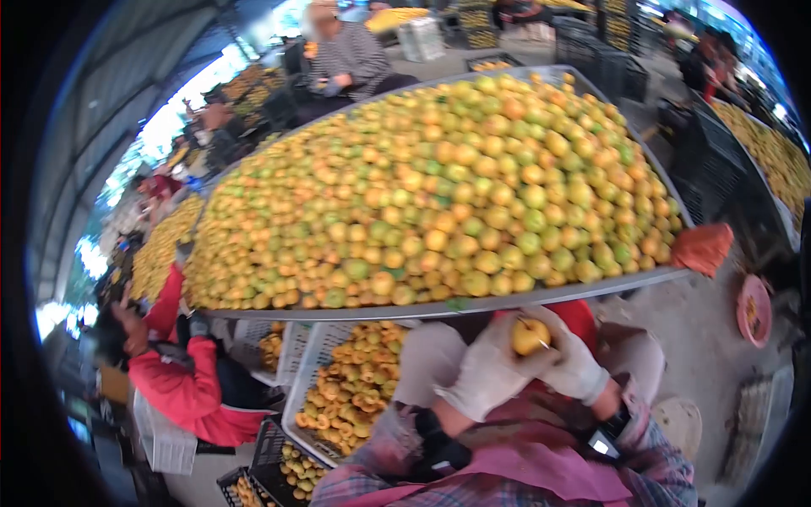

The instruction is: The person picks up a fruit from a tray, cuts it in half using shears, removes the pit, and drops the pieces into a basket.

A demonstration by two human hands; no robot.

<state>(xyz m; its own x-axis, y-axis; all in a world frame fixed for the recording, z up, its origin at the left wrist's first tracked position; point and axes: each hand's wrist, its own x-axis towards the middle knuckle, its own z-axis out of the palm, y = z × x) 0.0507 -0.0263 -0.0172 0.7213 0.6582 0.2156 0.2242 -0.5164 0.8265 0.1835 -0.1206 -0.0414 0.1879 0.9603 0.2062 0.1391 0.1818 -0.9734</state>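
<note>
A round yellow-orange fruit (530,336) with a small dark spot on top is held between my two white-gloved hands, above my lap. My left hand (492,365) wraps it from the left and below. Curled in from the right, my right hand (574,357) has its fingers closed against the same fruit; a thin dark tip shows by the thumb, its kind too small to make out. Just beyond both hands runs the front rim of a large metal tray (541,297), heaped with similar yellow, orange and greenish fruit (422,194).
At my left stand a white crate (297,397) of cut-looking fruit and black crates (269,452) of fruit. A person in red (190,389) sits left, another in stripes (359,59) across. An orange-red bag (703,248) lies on the tray's right corner; a pink basin (753,311) is beyond it.
</note>
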